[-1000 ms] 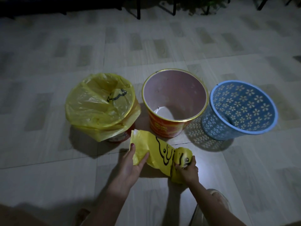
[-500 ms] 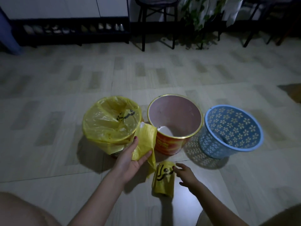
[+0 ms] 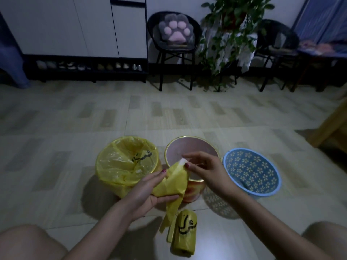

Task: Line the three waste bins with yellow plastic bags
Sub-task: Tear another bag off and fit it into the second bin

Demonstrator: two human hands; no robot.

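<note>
Three bins stand in a row on the tiled floor. The left bin [image 3: 126,164] is lined with a yellow bag folded over its rim. The middle orange bin [image 3: 189,145] with a gold rim and the blue flower-patterned bin [image 3: 252,172] on the right are unlined. My left hand [image 3: 148,188] grips a folded yellow bag [image 3: 173,182] in front of the middle bin. My right hand [image 3: 204,168] pinches that bag's top edge between thumb and fingers. The yellow bag roll [image 3: 185,234] lies on the floor below my hands.
Black chairs [image 3: 173,45], one with a paw-shaped cushion, a trailing plant [image 3: 228,32], a white cabinet and a low shoe rack [image 3: 86,66] line the far wall. A wooden furniture piece [image 3: 332,124] stands at the right. My knees show at both lower corners.
My right hand let go of the roll, which now lies on the floor, and rose to the bag's top edge. My left hand lifted the torn-off bag. The camera tilted up.
</note>
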